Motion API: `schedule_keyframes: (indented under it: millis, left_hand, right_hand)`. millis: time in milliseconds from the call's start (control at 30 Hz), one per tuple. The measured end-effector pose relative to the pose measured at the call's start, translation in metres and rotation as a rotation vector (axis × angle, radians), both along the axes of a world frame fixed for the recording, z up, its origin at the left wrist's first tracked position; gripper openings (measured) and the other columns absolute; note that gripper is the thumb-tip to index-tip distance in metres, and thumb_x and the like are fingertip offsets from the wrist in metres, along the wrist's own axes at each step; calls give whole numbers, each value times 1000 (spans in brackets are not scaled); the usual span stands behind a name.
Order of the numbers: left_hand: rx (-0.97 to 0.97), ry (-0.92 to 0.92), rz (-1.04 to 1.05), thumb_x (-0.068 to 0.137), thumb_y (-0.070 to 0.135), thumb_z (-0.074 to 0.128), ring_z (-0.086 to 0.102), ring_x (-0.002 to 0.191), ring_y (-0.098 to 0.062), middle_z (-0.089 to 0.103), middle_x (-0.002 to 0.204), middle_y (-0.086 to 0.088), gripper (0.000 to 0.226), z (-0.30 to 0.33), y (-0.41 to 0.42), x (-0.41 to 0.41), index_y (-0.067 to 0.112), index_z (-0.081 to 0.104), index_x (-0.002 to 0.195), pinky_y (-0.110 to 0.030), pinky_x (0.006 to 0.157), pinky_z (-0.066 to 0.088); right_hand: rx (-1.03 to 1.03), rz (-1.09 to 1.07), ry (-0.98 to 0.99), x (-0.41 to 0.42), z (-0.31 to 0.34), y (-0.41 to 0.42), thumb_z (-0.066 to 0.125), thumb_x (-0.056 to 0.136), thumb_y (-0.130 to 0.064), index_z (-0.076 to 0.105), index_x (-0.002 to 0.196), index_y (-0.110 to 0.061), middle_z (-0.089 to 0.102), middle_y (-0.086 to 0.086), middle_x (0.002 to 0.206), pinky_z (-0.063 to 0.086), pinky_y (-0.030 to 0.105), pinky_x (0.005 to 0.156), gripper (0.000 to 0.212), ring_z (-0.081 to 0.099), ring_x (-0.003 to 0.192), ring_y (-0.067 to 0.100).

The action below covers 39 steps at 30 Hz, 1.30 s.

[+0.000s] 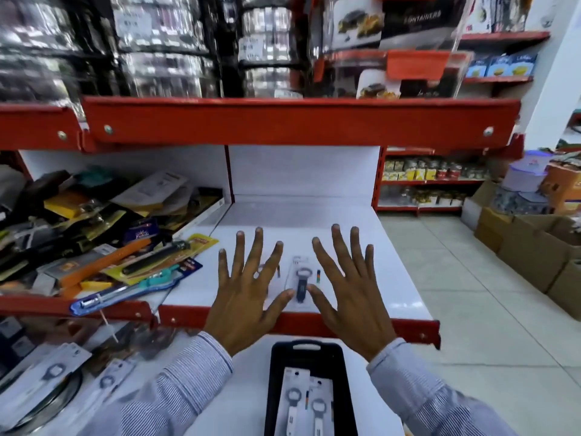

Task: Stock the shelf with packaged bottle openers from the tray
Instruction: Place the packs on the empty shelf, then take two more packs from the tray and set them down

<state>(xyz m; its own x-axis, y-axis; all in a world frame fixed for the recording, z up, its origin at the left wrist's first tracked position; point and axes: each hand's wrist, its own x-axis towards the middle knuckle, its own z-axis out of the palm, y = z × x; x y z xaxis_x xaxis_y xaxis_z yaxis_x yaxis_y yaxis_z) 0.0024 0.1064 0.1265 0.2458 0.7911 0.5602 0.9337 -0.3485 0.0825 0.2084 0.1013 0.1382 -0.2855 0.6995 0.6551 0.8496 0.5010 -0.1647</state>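
Over the white shelf (314,215), left hand (248,297) and right hand (349,294) hover with fingers spread wide, holding nothing. Between them lies a packaged bottle opener (301,283). Two more sit in the black tray (276,388) below

Shelf (314,215) at frame centre. Packaged opener (301,280) lies on shelf near front edge, between left hand (248,287) and right hand (349,287), both spread flat above shelf. Second packet (267,272) partly hidden under left hand. Pile of packaged goods (94,234) on shelf at frame left. Tray (273,388) at bottom centre, below shelf edge, two packaged openers (306,404) in it. Cardboard boxes (528,243) on floor at right.
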Motion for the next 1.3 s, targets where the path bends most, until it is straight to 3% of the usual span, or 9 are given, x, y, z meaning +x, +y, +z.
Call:
schedule_keyframes:
  millis: [167, 267, 433, 567, 700, 933, 1033, 1133, 1300]
  left_hand:
    - [241, 12, -288, 91, 42, 60, 28, 149, -38, 37, 156, -19, 61, -51, -46, 3, 15, 48, 144, -61, 118, 28]
    - [179, 53, -414, 88, 36, 64, 43, 142, -33, 49, 148, -15, 53, -103, -60, 4, 14, 56, 136, -53, 115, 38]
    - [-356, 159, -340, 93, 46, 50, 22, 152, -27, 23, 164, -7, 72, -182, -46, 7, 14, 28, 153, -47, 122, 24]
    - [-784, 347, -291, 88, 53, 57, -12, 154, -30, -10, 167, -11, 101, -218, 3, 11, 12, -5, 156, -47, 128, 2]
    - [-993, 512, -273, 74, 58, 74, -14, 154, -33, -12, 166, -16, 127, -238, 51, 23, 7, -8, 155, -45, 126, -3]
    - [-1002, 539, -262, 51, 55, 90, 12, 151, -34, 16, 163, -15, 144, -248, 72, 37, 8, 3, 156, -46, 126, 9]
    - [-989, 486, -227, 46, 50, 94, 25, 143, -37, 24, 156, -17, 145, -241, 71, 36, 8, 9, 155, -44, 119, 27]
    - [-913, 391, -206, 52, 44, 93, 32, 136, -40, 30, 147, -19, 123, -225, 63, 34, 7, 26, 148, -47, 114, 35]
    - [-852, -72, -213, 73, 6, 76, 62, 112, -33, 48, 135, -11, 63, -195, 11, 18, 21, 54, 129, -37, 95, 55]
  right_hand:
    - [209, 179, -105, 22, -68, -36, 63, 86, -14, 45, 141, -14, 37, 14, 153, 29, 59, 116, 58, 29, 146, 34]
    - [157, 259, -194, 40, -120, -46, 64, 79, -8, 49, 137, -9, 42, 11, 150, 33, 50, 116, 60, 38, 141, 31]
    - [-451, 134, -292, 46, -200, -36, 51, 89, -27, 24, 151, -14, 10, 2, 160, 17, 39, 124, 69, 21, 150, 22]
    - [-870, 75, -475, 38, -242, -1, 57, 84, -57, -1, 153, -8, -6, 11, 163, -3, 35, 122, 102, -2, 152, 28]
    - [-979, 44, -700, 23, -254, 35, 73, 63, -68, 4, 152, 1, 7, 19, 162, -1, 42, 124, 131, 6, 151, 33]
    - [-877, 6, -858, 10, -273, 56, 85, 41, -66, 24, 145, 4, 36, 22, 145, 13, 48, 123, 139, 33, 134, 38]
    - [-866, -23, -808, 4, -264, 60, 89, 32, -62, 38, 132, 4, 47, 20, 130, 30, 47, 115, 130, 44, 119, 36]
    - [-915, -58, -631, 4, -239, 55, 92, 46, -45, 39, 134, -2, 42, 18, 134, 44, 48, 105, 111, 45, 120, 37]
    - [-949, -25, -240, 18, -183, 22, 77, 68, -15, 67, 107, -18, 61, 10, 117, 51, 34, 88, 40, 61, 104, 29]
